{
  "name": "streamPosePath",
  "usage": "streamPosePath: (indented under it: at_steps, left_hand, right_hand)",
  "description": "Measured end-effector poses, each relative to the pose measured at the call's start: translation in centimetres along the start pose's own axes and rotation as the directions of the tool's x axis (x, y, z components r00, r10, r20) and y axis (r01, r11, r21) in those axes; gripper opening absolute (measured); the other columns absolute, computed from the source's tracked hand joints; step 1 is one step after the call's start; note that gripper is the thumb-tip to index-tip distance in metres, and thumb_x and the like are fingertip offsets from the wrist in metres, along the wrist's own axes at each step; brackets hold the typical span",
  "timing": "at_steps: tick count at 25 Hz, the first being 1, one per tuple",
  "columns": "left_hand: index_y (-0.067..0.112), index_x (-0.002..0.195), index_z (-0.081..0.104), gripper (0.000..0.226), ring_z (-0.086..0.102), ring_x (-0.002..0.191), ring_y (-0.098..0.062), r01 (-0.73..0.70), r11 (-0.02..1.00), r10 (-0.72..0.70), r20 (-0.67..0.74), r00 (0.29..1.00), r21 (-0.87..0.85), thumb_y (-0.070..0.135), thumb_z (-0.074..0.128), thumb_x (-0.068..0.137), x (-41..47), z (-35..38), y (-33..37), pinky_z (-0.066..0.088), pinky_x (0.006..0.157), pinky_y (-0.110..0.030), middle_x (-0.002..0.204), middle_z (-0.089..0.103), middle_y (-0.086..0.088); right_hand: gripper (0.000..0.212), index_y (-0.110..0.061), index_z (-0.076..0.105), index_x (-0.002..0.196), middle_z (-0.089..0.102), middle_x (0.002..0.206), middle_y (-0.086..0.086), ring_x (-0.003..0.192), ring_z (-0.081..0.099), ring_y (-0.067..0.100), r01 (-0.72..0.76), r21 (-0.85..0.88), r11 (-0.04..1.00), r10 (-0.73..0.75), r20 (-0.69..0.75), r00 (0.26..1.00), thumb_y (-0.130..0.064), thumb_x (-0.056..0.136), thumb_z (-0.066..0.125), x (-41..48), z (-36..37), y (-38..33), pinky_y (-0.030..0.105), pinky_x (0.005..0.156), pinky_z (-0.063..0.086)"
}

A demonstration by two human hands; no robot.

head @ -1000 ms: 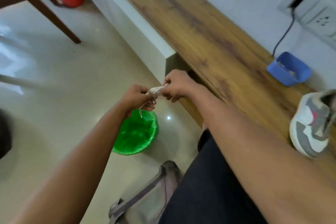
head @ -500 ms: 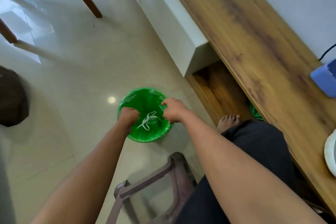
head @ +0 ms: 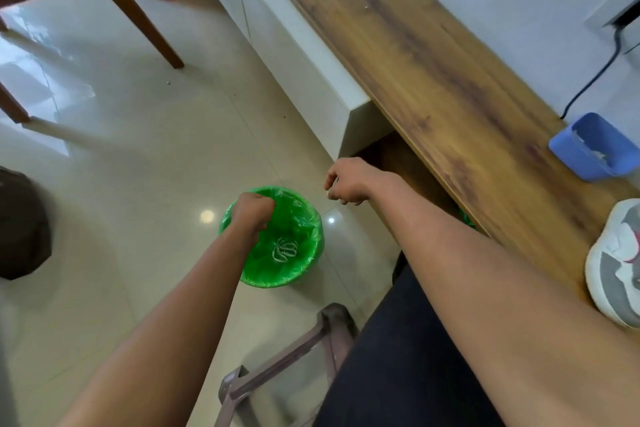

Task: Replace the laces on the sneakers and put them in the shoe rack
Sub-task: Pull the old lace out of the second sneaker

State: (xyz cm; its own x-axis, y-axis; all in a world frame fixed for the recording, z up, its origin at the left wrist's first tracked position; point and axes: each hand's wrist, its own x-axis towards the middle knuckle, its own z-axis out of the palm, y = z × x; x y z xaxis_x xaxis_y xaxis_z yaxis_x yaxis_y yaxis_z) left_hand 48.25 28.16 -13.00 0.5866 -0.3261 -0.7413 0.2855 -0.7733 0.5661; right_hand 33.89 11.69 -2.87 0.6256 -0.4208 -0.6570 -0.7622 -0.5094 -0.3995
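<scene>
Lace [head: 284,248]: white, a loose tangled coil lying at the bottom of the green-lined bin [head: 306,218], just below and right of the left hand [head: 252,210], apart from it.

Sneaker [head: 613,267]: white and grey with pink trim, partly out of frame, resting on the wooden top [head: 433,80] well right of the right hand [head: 346,184].

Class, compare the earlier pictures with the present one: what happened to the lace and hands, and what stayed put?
The white lace, bunched between both hands a second ago, was lowered and let go; it now lies in the green bin. The left hand stays curled over the rim, empty; the right hand has drawn away toward the wooden bench. The sneaker and blue tray remain on the bench.
</scene>
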Motion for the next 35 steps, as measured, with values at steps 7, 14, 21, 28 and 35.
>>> streamPosePath:
  at_steps: [7,14,21,28,35]
  left_hand:
    - [0.009,0.086,0.068,0.012,0.057,0.071,-0.023,-0.301,0.948,0.282,0.172,0.944,0.100,0.018,0.059,0.085,-7.6,9.5,11.8,0.046,0.063,-0.033,0.080,0.063,-0.010]
    - [0.004,0.092,0.072,0.021,0.065,0.082,-0.027,-0.609,0.743,0.464,0.442,0.768,0.278,0.022,0.060,0.088,-19.3,26.4,19.0,0.060,0.081,-0.047,0.088,0.070,-0.014]
    - [0.002,0.083,0.068,0.018,0.057,0.072,-0.020,-0.820,0.498,0.517,0.663,0.541,0.280,0.018,0.062,0.085,-30.4,42.2,17.6,0.046,0.063,-0.034,0.077,0.066,-0.007]
    - [0.019,0.103,0.076,0.015,0.067,0.091,-0.012,-0.984,-0.024,0.423,0.893,0.150,0.177,0.024,0.064,0.095,-32.9,49.3,11.7,0.051,0.079,-0.027,0.098,0.074,0.003]
    - [0.031,0.122,0.067,0.042,0.051,0.120,-0.028,-0.725,-0.671,0.176,0.983,0.042,0.152,0.052,0.072,0.087,-34.7,52.9,13.2,0.044,0.091,-0.040,0.122,0.060,-0.004]
  right_hand:
    - [0.015,-0.019,0.075,0.112,0.070,0.107,0.002,0.093,0.069,0.017,-0.059,0.002,0.998,0.058,-0.230,0.971,-0.020,0.100,0.068,-7.3,-6.7,8.5,0.038,0.090,0.061]
    - [0.013,-0.020,0.080,0.101,0.074,0.106,0.000,0.099,0.069,0.019,-0.244,0.224,0.944,0.326,-0.510,0.796,-0.018,0.093,0.070,-21.0,-7.1,26.0,0.039,0.090,0.059]
    - [0.014,-0.023,0.078,0.094,0.074,0.091,-0.008,0.087,0.068,0.011,-0.238,0.622,0.746,0.633,-0.551,0.544,-0.014,0.090,0.069,-31.9,-0.5,40.4,0.032,0.079,0.055]
    - [0.017,-0.025,0.077,0.104,0.076,0.103,-0.010,0.095,0.069,0.009,-0.077,0.703,0.707,0.707,-0.702,0.085,-0.020,0.090,0.069,-35.5,1.4,48.3,0.028,0.085,0.056]
    - [0.080,-0.020,0.042,0.151,0.049,0.146,0.014,0.134,0.050,0.038,-0.524,0.613,0.591,0.793,-0.560,0.239,-0.039,0.083,0.080,-35.0,2.4,53.0,0.051,0.108,0.043]
